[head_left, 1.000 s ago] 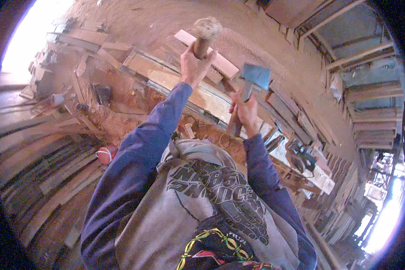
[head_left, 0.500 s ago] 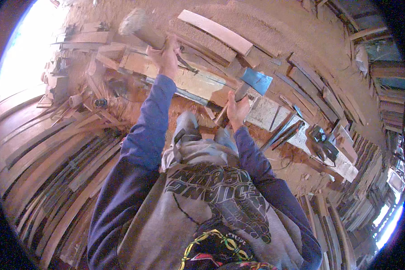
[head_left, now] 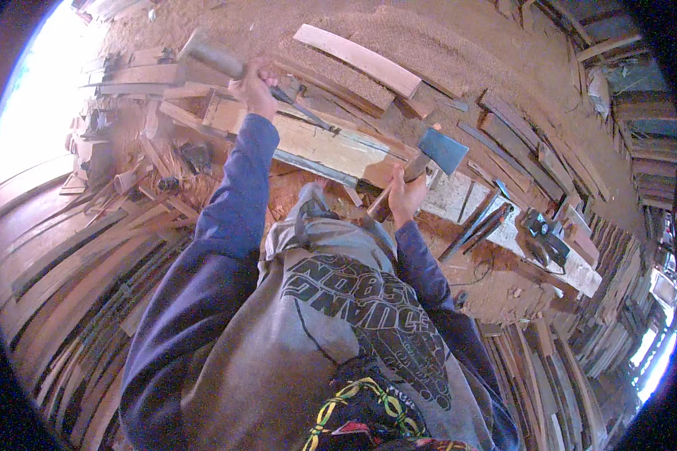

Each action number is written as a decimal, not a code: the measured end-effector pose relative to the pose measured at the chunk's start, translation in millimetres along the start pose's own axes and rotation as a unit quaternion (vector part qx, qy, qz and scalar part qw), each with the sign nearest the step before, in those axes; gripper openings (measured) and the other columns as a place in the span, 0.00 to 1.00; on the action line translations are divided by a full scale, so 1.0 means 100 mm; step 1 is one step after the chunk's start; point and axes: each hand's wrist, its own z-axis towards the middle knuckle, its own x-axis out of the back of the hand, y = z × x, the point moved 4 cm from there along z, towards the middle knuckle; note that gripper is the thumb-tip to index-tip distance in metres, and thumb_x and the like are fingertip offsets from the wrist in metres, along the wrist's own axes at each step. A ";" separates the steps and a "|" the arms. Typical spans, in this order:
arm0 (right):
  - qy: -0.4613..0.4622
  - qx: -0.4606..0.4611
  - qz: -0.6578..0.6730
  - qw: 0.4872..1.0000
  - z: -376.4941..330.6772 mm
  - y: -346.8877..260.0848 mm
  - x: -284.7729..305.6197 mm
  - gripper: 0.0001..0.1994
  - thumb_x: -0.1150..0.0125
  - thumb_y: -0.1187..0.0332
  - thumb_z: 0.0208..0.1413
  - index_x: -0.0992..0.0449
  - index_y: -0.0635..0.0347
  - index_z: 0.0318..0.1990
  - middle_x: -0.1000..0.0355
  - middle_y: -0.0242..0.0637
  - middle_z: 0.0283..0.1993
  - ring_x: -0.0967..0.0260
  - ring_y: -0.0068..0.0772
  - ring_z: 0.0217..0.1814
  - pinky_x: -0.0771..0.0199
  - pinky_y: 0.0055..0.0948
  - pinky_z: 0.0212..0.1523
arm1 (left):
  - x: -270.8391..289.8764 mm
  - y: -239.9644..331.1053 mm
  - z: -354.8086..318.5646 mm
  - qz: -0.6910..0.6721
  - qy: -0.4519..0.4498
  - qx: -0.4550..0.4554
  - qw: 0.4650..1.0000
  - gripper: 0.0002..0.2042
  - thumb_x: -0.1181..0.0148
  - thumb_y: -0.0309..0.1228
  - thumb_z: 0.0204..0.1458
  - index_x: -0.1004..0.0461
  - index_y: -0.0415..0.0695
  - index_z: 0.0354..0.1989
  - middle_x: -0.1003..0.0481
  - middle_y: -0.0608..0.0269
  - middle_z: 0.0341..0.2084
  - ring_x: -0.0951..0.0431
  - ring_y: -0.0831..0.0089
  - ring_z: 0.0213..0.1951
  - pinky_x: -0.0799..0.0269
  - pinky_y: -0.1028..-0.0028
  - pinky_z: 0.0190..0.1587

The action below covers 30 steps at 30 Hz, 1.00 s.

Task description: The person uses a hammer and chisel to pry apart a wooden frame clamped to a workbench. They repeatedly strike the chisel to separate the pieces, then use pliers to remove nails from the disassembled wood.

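My left hand [head_left: 254,90] is closed around a long chisel. Its thick wooden chisel handle [head_left: 212,54] sticks out to the upper left, and its dark metal chisel shaft [head_left: 306,111] slants down to the right. The tip meets or hovers just over a pale timber beam [head_left: 323,147]; contact is hard to tell. In my right hand [head_left: 406,194] is a hatchet, gripped by its wooden handle below the head. The broad grey-blue hatchet head [head_left: 444,151] points up and right, above the beam's right part and apart from the chisel.
A curved plank [head_left: 359,57] lies beyond the beam on sawdust. To the right are a dark hand plane [head_left: 547,234] and long dark tools [head_left: 480,220] on a whitish board [head_left: 579,276]. Stacked boards [head_left: 75,278] fill the left side; more timber strips [head_left: 545,368] lie lower right.
The chisel handle and my left hand have tipped left and slightly down. My right hand and the hatchet have shifted a little right and lower. Both grips stay closed.
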 end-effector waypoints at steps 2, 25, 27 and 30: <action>0.008 0.009 0.030 0.999 -0.03 -0.11 0.01 0.11 0.36 0.64 0.54 0.28 0.63 0.34 0.26 0.35 0.24 0.28 0.28 0.25 0.29 0.32 0.27 | 0.34 -0.02 0.02 -0.032 0.045 0.023 0.998 0.07 0.41 0.34 0.53 0.31 0.46 0.30 0.33 0.69 0.21 0.35 0.79 0.21 0.37 0.75 0.22; -0.023 -0.040 0.018 0.999 0.01 0.04 -0.06 0.12 0.38 0.65 0.58 0.32 0.65 0.38 0.27 0.36 0.24 0.30 0.26 0.22 0.30 0.27 0.23 | -0.99 0.33 -0.42 0.230 -0.175 -0.185 0.939 0.20 0.36 0.33 0.55 0.39 0.37 0.47 0.26 0.59 0.33 0.25 0.74 0.32 0.27 0.70 0.33; -0.031 -0.064 0.068 0.995 -0.02 0.03 -0.03 0.12 0.38 0.65 0.58 0.32 0.64 0.39 0.27 0.36 0.26 0.30 0.26 0.24 0.30 0.25 0.24 | -1.22 0.35 -0.56 0.261 -0.268 -0.190 0.908 0.19 0.37 0.35 0.54 0.36 0.37 0.47 0.23 0.54 0.36 0.21 0.63 0.35 0.25 0.67 0.39; -0.049 -0.104 0.168 0.979 -0.10 -0.03 0.12 0.12 0.38 0.66 0.57 0.31 0.63 0.41 0.27 0.36 0.29 0.30 0.25 0.26 0.30 0.24 0.26 | -1.50 0.26 -1.02 0.352 -0.317 -0.166 0.865 0.20 0.38 0.42 0.52 0.31 0.40 0.45 0.23 0.45 0.34 0.21 0.48 0.37 0.25 0.60 0.39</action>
